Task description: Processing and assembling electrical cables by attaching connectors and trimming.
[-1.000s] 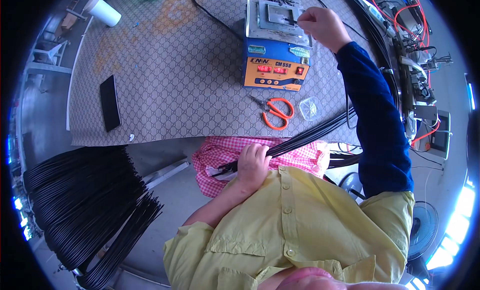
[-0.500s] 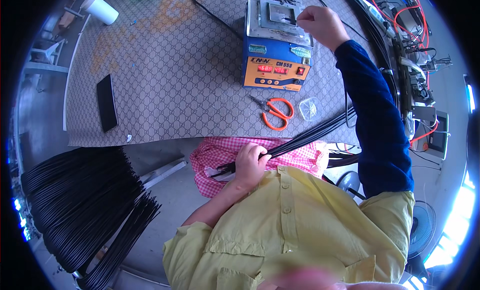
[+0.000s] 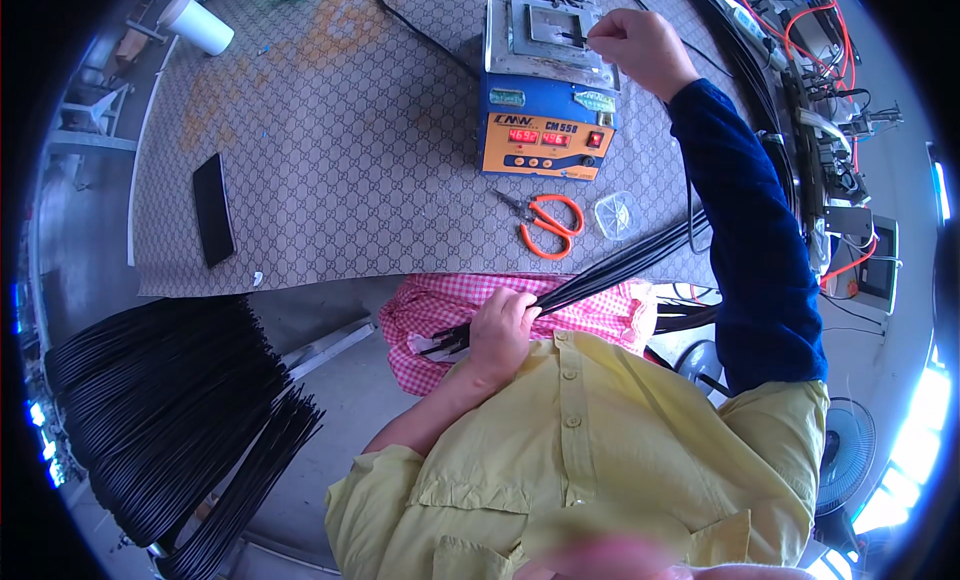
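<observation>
Clenched around a bundle of black wires (image 3: 600, 278), my left hand (image 3: 503, 325) sits low over the pink checked cloth (image 3: 440, 315) in my lap, just this side of the table (image 3: 330, 160). From that fist the wires fan up and to the right, across the table's near edge, toward my right arm in its dark blue sleeve (image 3: 750, 250).

On the table, just past the wires, lie orange scissors (image 3: 550, 225) and, beside them to the right, a small clear dish (image 3: 617, 216). Behind the scissors stands the blue and orange heater box (image 3: 545, 130), its red display lit. My right hand (image 3: 640, 45) is closed over the box's metal top plate, fingers pinched at a thin black piece (image 3: 572, 37) resting there; I cannot tell exactly how much of it I am gripping.

Left of the box, well apart, a black phone (image 3: 213, 223) lies flat near the table's left edge. At the far left corner stands a white cup (image 3: 195, 23). Right of the box, red and black cables (image 3: 800, 30) crowd the table's far side.

Off the table, to the lower left, hangs a large fan of more black wire lengths (image 3: 160, 400).
</observation>
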`<state>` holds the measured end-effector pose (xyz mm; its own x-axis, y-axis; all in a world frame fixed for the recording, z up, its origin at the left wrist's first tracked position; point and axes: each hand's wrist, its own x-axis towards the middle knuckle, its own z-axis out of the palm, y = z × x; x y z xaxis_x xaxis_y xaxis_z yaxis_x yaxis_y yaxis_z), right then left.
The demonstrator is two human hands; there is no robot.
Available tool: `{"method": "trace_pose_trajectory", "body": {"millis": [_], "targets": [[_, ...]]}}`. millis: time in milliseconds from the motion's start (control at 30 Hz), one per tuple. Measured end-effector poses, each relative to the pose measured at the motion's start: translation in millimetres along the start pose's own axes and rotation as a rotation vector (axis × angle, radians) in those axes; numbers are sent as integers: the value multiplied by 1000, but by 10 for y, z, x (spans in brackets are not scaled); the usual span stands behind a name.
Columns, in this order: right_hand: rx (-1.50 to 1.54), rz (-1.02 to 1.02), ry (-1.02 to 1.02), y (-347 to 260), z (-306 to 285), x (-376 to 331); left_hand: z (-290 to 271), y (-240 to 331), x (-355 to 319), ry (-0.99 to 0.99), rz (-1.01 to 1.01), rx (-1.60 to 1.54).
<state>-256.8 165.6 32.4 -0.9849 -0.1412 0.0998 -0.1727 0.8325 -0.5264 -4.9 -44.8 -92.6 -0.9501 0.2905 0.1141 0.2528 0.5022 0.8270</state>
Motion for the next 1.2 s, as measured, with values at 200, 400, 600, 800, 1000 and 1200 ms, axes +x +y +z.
{"method": "trace_pose_trajectory", "body": {"millis": [200,400,600,800,1000,1200], "targets": [[491,133,-183,-66,-230,-426,-76,27,59,-62,-91,-110],[575,522,-661,486,-436,-2168,-146,-19,97,-234,-112,-183],[-279,513,-842,1550,-136,-4124,-191,86,69,-336,-222,-517],[-226,152,3,701,-102,-3428,-318,443,75,-318,-76,-534],[-66,-385,-139,-498,-130,-2588,-389,751,-7,-313,126,-392],[179,-281,-365,-280,-135,-2653,-977,543,-108,-384,2,116]]}}
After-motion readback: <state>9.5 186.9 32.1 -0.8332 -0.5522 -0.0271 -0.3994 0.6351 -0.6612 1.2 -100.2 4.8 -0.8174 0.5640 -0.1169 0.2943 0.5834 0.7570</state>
